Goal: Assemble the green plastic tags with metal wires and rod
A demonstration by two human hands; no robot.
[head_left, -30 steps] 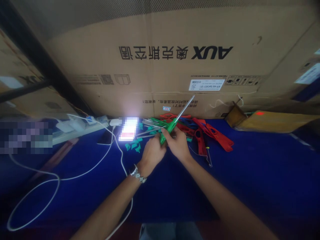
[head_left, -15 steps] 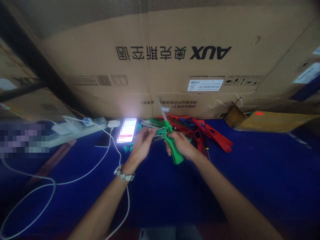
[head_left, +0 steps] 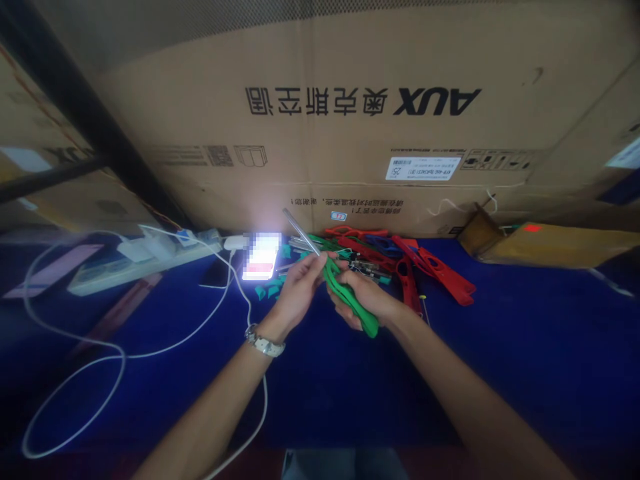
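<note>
A green stick lighter (head_left: 354, 301) with a long metal tube (head_left: 303, 233) is held between my two hands, its tube slanting up and to the left. My right hand (head_left: 373, 293) is wrapped round the green handle. With thumb and fingers closed, my left hand (head_left: 299, 287) pinches the lighter where the tube enters the handle. Just behind my hands lies a heap of parts: red handle shells (head_left: 443, 273), metal tubes and wires (head_left: 370, 269). Small teal pieces (head_left: 274, 288) lie left of my left hand. My fingers hide part of the heap.
A lit phone (head_left: 261, 257) stands left of the heap. Nearby is a white power strip (head_left: 145, 263), whose white cable (head_left: 123, 373) loops across the blue table (head_left: 350, 400). A large cardboard box (head_left: 320, 147) walls off the back. A yellowish packet (head_left: 555, 247) lies at right.
My left hand has moved right and now grips the base of the lighter's tube. The lighter has tilted, its tube tip swinging left. The view has shifted slightly.
</note>
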